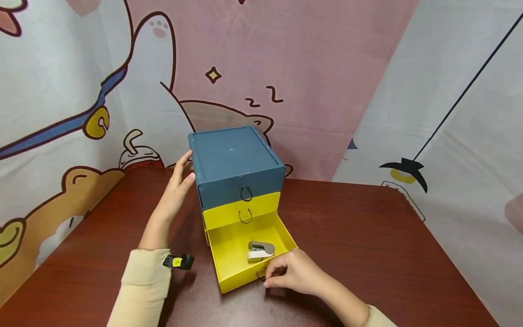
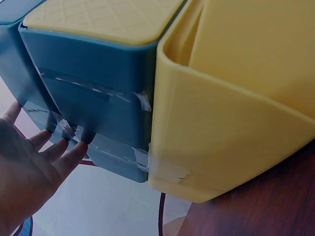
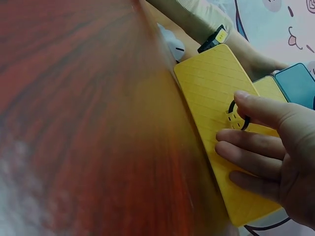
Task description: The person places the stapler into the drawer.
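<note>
A yellow drawer (image 1: 229,254) stands pulled out from the bottom of a drawer stack, with a grey and white stapler (image 1: 260,251) lying inside. My right hand (image 1: 294,272) is at its front, thumb and fingers bent about the black loop handle (image 3: 246,123). My left hand (image 1: 176,188) reaches along the left side of the blue top unit (image 1: 234,152). In the left wrist view its spread fingers (image 2: 74,155) touch the blue side wall, near strips of clear tape.
Between the blue unit and the pulled-out drawer is another yellow drawer front (image 1: 261,204) with its own black loop. The stack stands on a reddish-brown table (image 1: 359,254). A cartoon-printed cloth (image 1: 310,91) hangs behind the table.
</note>
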Demonstrator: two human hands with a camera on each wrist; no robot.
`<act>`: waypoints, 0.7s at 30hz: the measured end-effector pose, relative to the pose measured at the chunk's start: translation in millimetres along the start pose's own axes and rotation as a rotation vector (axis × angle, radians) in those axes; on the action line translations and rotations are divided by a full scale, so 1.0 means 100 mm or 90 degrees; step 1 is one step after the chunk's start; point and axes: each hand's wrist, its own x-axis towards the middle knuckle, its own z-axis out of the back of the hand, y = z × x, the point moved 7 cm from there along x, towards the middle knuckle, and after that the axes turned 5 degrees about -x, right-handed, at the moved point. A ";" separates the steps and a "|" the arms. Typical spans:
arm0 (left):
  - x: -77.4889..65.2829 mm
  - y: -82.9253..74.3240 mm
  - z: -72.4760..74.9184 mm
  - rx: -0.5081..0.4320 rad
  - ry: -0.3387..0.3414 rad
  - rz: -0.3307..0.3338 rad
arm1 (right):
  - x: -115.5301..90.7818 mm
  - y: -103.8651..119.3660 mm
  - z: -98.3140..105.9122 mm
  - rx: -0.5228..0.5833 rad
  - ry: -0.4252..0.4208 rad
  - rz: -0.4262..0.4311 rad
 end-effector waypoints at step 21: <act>0.00 -0.01 -0.01 -0.011 0.000 -0.001 | 0.23 -0.13 0.02 -0.056 -0.030 -0.064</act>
